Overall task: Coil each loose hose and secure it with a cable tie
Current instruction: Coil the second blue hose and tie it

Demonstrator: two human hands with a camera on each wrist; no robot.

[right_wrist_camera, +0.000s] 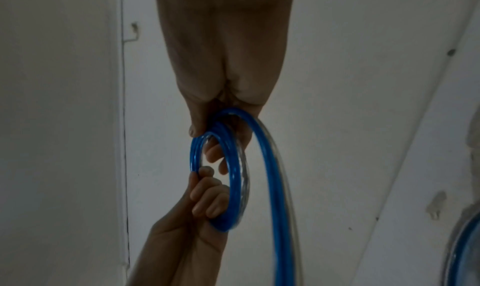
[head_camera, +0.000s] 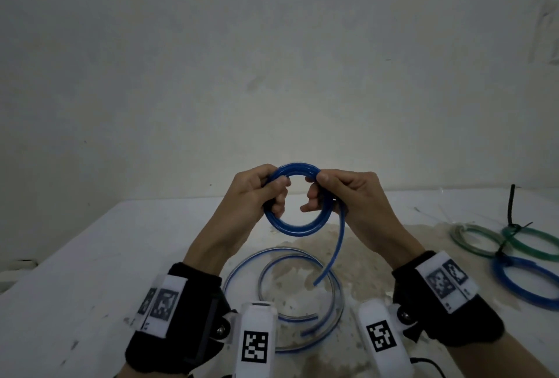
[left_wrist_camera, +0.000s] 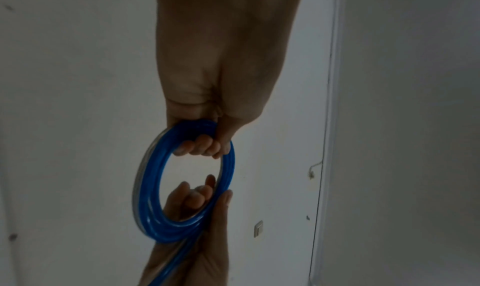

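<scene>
A blue hose (head_camera: pixel 298 225) is wound into a small coil held upright above the table. My left hand (head_camera: pixel 266 193) grips the coil's left side, fingers curled through the ring. My right hand (head_camera: pixel 323 193) grips the right side, thumb on top. A loose tail (head_camera: pixel 334 249) hangs from the right hand down toward the table. The left wrist view shows the coil (left_wrist_camera: pixel 153 187) between my left hand (left_wrist_camera: pixel 205 144) and my right hand (left_wrist_camera: pixel 207 204). In the right wrist view the coil (right_wrist_camera: pixel 233 187) and tail (right_wrist_camera: pixel 272 187) run from my right hand (right_wrist_camera: pixel 221 138) to the left hand (right_wrist_camera: pixel 207 200).
A loose clear-and-blue hose (head_camera: pixel 287 296) lies in wide loops on the white table (head_camera: pixel 90 256) below my hands. At the right lie tied coils: two green (head_camera: pixel 532 240) and one blue (head_camera: pixel 520 279), with a black cable tie end (head_camera: pixel 512 205) sticking up. A wall stands behind.
</scene>
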